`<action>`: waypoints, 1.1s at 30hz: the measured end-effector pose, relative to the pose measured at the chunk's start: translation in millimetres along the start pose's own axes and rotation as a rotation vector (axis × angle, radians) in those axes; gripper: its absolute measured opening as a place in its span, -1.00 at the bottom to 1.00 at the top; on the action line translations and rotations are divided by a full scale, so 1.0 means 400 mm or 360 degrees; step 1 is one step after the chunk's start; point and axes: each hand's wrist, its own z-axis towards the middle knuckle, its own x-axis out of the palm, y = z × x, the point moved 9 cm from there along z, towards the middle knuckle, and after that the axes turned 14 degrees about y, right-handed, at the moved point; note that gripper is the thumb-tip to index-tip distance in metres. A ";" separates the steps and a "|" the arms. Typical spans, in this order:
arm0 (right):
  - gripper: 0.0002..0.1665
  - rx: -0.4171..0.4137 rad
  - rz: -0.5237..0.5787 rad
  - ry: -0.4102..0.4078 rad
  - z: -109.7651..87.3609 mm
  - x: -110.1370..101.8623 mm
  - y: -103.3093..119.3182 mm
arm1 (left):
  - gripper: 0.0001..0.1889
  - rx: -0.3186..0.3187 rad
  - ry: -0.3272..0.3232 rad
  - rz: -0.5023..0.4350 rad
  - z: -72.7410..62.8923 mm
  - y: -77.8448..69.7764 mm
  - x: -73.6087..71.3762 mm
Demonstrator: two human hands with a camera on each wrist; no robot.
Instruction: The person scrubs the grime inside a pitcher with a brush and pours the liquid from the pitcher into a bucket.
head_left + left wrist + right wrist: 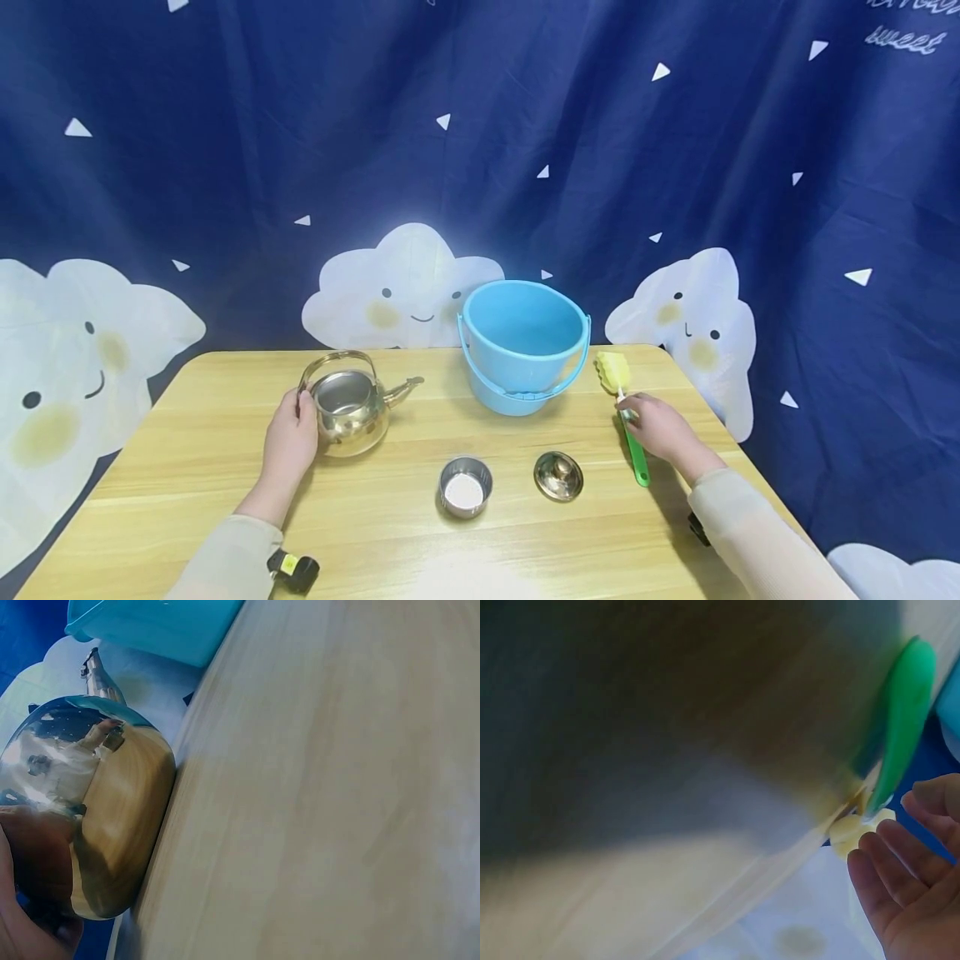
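Note:
On the left of the table, my left hand point(291, 437) grips the side of a shiny gold teapot point(352, 429) at the foot of its arched handle. The teapot has no lid on, and its spout points right. In the left wrist view, its rounded body point(124, 817) mirrors the table. At the right, my right hand point(660, 427) is over a sponge brush point(636, 450) with a green handle and yellow head. In the right wrist view, the fingers point(900, 870) are spread and loosely bent beside the green handle point(907, 712), with nothing between them.
A light blue bucket point(517, 375) with its handle hanging forward stands at the back middle. In front of it are a small metal strainer cup point(465, 487) and a gold lid point(558, 477) with a knob. A dark blue cloud-patterned curtain point(480, 125) hangs behind the wooden table point(375, 517).

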 end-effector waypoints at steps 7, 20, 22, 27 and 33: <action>-0.55 -0.0074 -0.0061 -0.0012 -0.001 0.015 -0.009 | -0.40 0.0008 -0.0001 -0.0002 -0.002 -0.001 0.000; -0.40 -0.0064 -0.0236 0.0052 -0.001 0.034 -0.013 | -0.40 0.0009 0.0013 0.0005 -0.004 -0.005 0.000; -0.45 -0.0099 -0.0298 0.0061 0.002 0.034 -0.004 | -0.40 0.0005 0.0015 0.0012 -0.004 -0.005 0.000; -0.53 -0.0218 -0.0482 0.0090 0.007 0.036 0.022 | -0.40 0.0000 0.0017 0.0014 -0.006 -0.009 0.000; -0.52 -0.0381 -0.0616 0.0076 0.011 0.042 0.045 | -0.40 -0.0003 0.0012 0.0012 -0.005 -0.007 0.000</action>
